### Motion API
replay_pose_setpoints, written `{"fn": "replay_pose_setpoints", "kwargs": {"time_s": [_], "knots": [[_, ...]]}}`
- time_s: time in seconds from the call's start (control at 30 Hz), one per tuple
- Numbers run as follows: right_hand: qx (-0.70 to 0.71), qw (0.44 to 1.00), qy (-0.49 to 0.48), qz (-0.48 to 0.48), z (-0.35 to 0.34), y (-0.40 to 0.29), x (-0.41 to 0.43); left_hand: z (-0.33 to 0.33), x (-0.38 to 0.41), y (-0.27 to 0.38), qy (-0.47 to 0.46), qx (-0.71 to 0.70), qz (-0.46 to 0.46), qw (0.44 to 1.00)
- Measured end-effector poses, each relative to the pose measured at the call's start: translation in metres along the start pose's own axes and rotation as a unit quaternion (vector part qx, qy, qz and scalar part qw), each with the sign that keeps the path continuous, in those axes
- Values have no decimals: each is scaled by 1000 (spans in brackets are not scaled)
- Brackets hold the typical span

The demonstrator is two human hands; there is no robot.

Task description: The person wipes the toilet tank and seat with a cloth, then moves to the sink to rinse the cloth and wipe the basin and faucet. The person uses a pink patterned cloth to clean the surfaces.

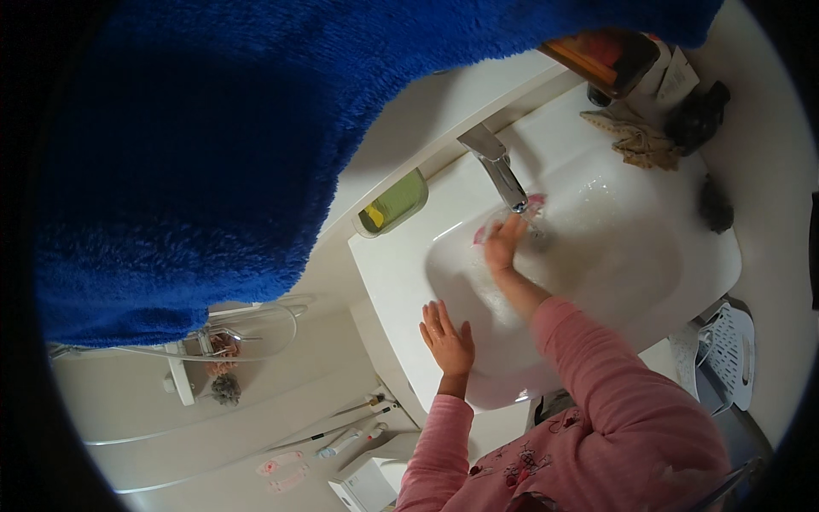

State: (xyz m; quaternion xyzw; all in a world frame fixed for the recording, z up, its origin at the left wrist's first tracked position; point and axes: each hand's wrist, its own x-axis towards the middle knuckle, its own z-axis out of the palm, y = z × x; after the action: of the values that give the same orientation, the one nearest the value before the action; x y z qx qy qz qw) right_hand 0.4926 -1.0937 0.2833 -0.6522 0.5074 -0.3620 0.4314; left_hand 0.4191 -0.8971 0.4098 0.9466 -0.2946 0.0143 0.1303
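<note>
My right hand (504,244), blurred, is in the white washbasin (646,307) just below the spout of the chrome faucet (502,173). Its fingers lie over or against a pink-and-whitish object (536,202), partly hidden; whether they grip it is unclear. A little water shows under the spout, and cloudy, sudsy water lies in the basin. My left hand (446,342) looks wet and is spread over the basin's left rim with nothing in it. Both arms wear pink sleeves.
A green tray (403,201) with a yellow item sits left of the faucet. Crumpled beige cloth (640,141), a dark bag-like item (697,118) and a dark fuzzy object (715,205) lie right. Blue plush fabric (224,160) covers the upper left; a perforated basket (729,352) stands lower right.
</note>
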Motion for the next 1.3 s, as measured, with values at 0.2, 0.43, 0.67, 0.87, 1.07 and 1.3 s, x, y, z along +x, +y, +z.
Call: {"fn": "replay_pose_setpoints", "kwargs": {"time_s": [0.2,0.43,0.67,0.87,1.07,1.3], "knots": [[64,971,-229,24,13,-64,-90,6,-5,-12,-47,43,-15,998],[86,994,57,42,22,-19,-16,1,-7,-13,-55,25,-15,998],[163,985,6,55,29,-62,-58,3,-12,-17,-41,-6,-3,999],[7,913,-408,-19,-10,-55,-104,6,-13,-26,-8,-53,15,998],[14,948,-283,-148,-9,-28,-100,8,-7,-18,1,-36,29,999],[-41,992,81,90,13,26,3,8,-6,-13,-1,-36,50,998]]}}
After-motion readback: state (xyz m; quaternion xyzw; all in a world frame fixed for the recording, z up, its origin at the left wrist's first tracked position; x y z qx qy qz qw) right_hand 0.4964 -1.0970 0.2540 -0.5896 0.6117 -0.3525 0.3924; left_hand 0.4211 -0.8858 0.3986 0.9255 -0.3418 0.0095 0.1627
